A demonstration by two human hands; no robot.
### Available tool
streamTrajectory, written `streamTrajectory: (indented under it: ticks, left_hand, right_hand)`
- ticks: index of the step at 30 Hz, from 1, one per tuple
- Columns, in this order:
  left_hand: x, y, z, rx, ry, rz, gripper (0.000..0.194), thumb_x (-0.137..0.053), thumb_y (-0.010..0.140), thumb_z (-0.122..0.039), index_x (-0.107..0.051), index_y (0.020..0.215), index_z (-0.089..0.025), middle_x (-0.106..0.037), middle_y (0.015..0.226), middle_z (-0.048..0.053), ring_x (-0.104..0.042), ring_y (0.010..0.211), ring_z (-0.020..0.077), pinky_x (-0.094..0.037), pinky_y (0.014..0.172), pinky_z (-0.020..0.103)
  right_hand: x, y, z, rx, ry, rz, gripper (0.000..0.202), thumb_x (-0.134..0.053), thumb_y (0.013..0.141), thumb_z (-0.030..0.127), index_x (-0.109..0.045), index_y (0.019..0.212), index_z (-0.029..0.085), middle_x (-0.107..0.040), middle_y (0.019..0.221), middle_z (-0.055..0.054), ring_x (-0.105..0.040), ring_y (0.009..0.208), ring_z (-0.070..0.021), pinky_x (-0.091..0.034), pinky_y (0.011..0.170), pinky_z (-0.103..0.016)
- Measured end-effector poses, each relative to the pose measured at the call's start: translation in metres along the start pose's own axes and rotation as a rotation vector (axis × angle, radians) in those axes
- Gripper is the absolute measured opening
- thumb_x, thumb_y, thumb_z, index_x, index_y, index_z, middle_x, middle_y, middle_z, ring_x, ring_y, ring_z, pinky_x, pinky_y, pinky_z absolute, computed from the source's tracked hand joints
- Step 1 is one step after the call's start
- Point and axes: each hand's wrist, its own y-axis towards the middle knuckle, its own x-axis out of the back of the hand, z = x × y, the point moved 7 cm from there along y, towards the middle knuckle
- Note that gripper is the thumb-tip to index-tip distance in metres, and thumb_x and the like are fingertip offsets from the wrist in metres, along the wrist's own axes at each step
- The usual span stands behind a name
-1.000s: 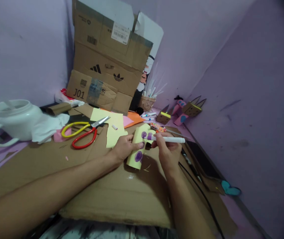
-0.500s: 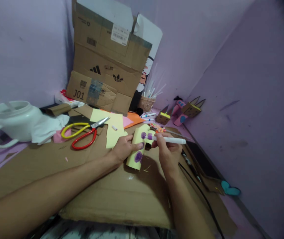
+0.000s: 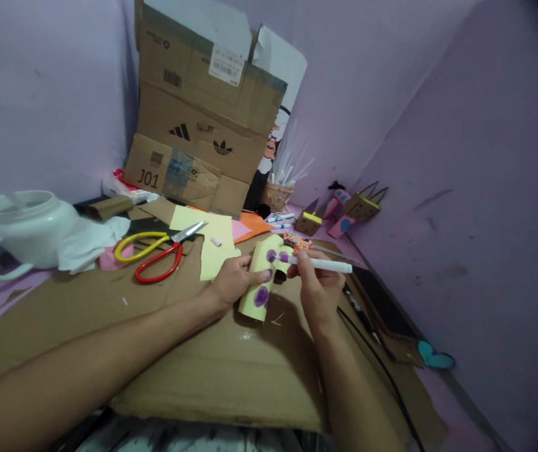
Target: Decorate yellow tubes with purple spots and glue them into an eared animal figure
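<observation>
Head view: right hand [image 3: 318,287] gripped a marker [image 3: 328,265], barely shifted, against the yellow tube [image 3: 252,301] at 1 o'clock, purple spot [image 3: 271,255] apparently unfinished; left hand [image 3: 231,280] clasped its 9 o'clock side.

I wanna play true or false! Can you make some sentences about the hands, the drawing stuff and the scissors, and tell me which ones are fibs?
1. The right hand holds a white marker. True.
2. The left hand holds a yellow tube with spots on it. True.
3. The spots are green. False: they are purple.
4. The scissors have one yellow handle and one red handle. True.
5. The marker points away from the tube. False: it points toward the tube.
6. The left hand holds the scissors. False: the scissors lie apart from both hands.
</observation>
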Motion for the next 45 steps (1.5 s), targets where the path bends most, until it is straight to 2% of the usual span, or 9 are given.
streamTrajectory:
  ticks: [21, 33, 40, 45]
  left_hand:
    - [0.0004, 0.003, 0.0019, -0.031, -0.001, 0.038, 0.036, -0.079, 0.057, -0.023, -0.069, 0.09, -0.012, -0.07, 0.079, 0.006, -0.061, 0.066, 0.0161, -0.047, 0.061, 0.028]
    - [-0.0007, -0.0004, -0.0007, -0.001, 0.002, 0.009, 0.033, -0.078, 0.056, -0.024, -0.067, 0.085, -0.012, -0.067, 0.069, 0.003, -0.059, 0.057, 0.0146, -0.047, 0.056, 0.027]
    - [-0.0014, -0.0002, -0.0009, 0.016, -0.006, 0.009, 0.037, -0.08, 0.054, -0.024, -0.064, 0.085, -0.011, -0.068, 0.067, 0.003, -0.059, 0.055, 0.0137, -0.048, 0.053, 0.026]
    - [-0.0016, 0.0002, -0.0002, 0.016, -0.023, 0.01, 0.036, -0.08, 0.054, -0.024, -0.064, 0.084, -0.011, -0.068, 0.066, 0.003, -0.059, 0.054, 0.0136, -0.048, 0.053, 0.026]
  right_hand:
    - [0.0011, -0.0005, 0.0028, 0.001, 0.004, -0.015, 0.023, -0.06, 0.08, 0.037, -0.065, 0.071, 0.016, -0.06, 0.048, 0.002, -0.057, 0.045, -0.0132, -0.046, 0.047, -0.025]
    - [0.002, 0.0018, 0.005, 0.065, -0.066, 0.003, 0.022, -0.057, 0.082, 0.035, -0.063, 0.072, 0.017, -0.058, 0.051, 0.003, -0.056, 0.047, -0.0127, -0.045, 0.048, -0.024]
    - [-0.0002, 0.0029, -0.0037, 0.026, -0.026, 0.025, 0.021, -0.059, 0.082, 0.035, -0.064, 0.074, 0.016, -0.06, 0.054, 0.002, -0.057, 0.049, -0.0133, -0.046, 0.05, -0.025]
    - [0.0, 0.0032, -0.0011, 0.023, -0.04, 0.016, 0.019, -0.059, 0.081, 0.033, -0.063, 0.072, 0.017, -0.058, 0.05, 0.003, -0.056, 0.045, -0.0129, -0.045, 0.046, -0.024]
